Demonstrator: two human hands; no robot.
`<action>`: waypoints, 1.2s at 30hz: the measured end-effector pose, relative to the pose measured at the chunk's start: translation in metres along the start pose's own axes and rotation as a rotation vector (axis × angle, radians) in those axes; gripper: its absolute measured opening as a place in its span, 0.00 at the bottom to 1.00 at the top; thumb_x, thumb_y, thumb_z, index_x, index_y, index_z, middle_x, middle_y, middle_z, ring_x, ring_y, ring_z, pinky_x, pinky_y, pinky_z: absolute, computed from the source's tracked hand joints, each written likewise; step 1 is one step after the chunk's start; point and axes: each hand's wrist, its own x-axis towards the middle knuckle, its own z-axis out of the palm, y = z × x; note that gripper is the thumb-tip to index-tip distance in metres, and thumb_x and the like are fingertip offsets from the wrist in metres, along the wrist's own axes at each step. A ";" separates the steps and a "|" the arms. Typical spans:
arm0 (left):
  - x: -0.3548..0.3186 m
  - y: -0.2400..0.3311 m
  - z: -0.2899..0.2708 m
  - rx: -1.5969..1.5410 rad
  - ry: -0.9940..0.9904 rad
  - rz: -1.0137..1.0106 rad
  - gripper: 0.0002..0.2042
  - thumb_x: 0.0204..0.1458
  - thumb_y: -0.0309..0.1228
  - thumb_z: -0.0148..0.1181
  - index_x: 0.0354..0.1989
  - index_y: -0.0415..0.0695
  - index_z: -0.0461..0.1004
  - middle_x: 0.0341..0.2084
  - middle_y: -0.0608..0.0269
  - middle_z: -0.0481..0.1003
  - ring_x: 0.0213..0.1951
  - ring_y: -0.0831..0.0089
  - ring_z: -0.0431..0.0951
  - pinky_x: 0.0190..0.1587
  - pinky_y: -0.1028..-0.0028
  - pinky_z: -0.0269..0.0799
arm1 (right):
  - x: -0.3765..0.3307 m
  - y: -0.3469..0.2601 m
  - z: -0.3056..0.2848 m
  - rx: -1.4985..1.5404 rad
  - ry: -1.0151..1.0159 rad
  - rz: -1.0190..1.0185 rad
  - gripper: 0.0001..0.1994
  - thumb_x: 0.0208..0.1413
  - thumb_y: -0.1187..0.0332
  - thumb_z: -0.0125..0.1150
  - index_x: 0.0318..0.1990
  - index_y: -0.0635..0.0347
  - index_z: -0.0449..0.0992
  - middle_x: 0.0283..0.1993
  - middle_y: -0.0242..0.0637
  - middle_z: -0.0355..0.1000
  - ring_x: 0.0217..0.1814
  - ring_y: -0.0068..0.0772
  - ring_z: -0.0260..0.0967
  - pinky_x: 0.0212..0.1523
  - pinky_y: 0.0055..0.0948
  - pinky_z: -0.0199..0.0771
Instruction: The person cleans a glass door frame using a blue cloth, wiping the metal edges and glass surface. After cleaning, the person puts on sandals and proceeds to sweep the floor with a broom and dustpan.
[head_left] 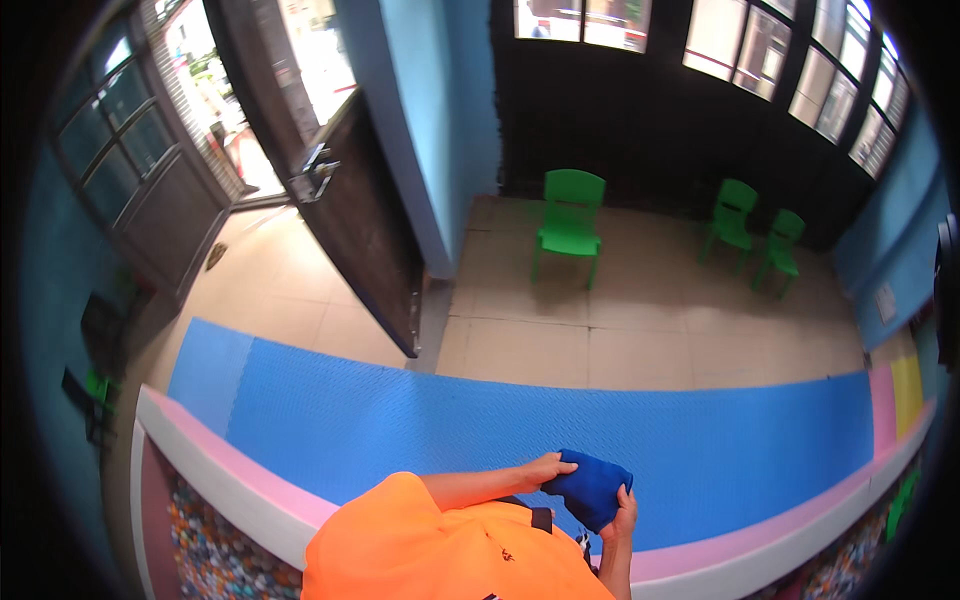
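A folded dark-blue cloth (592, 490) is held up in front of my orange shirt (440, 548), between both hands. My left hand (547, 468) grips its upper left edge, thumb lying on top and fingers underneath. At the right edge, my right hand (622, 514) is closed on the cloth with the thumb pointing up along it. The cloth looks bunched or folded over, so I cannot tell its exact kind. Below it, blue floor matting shows.
Blue foam mats (480, 425) cover the floor before me, bordered by a low pink-and-white padded wall (225, 460). Behind it lie many small coloured balls (225, 535). Green chairs (571, 225) stand on the tiles beyond. A dark door (350, 200) stands ajar at left.
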 end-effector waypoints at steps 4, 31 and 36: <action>-0.023 -0.014 0.000 -0.056 0.175 0.122 0.21 0.54 0.36 0.55 0.52 0.35 0.65 0.46 0.58 0.70 0.46 0.71 0.69 0.52 0.71 0.64 | 0.023 0.001 -0.004 -0.001 -0.166 0.206 0.17 0.62 0.65 0.43 0.56 0.61 0.60 0.53 0.46 0.65 0.52 0.48 0.67 0.52 0.50 0.70; -0.243 -0.038 -0.229 -0.306 0.496 0.522 0.18 0.53 0.35 0.56 0.50 0.40 0.68 0.44 0.61 0.73 0.45 0.71 0.72 0.51 0.71 0.66 | 0.032 0.221 0.230 -0.308 -0.391 0.531 0.16 0.60 0.65 0.47 0.52 0.62 0.63 0.52 0.44 0.67 0.52 0.46 0.67 0.54 0.51 0.66; -0.304 -0.057 -0.288 -0.536 0.604 0.640 0.16 0.52 0.33 0.57 0.47 0.39 0.69 0.41 0.61 0.74 0.41 0.72 0.74 0.48 0.72 0.69 | 0.032 0.282 0.324 -0.519 -0.426 0.662 0.18 0.60 0.64 0.48 0.56 0.61 0.60 0.57 0.44 0.63 0.55 0.47 0.65 0.56 0.54 0.63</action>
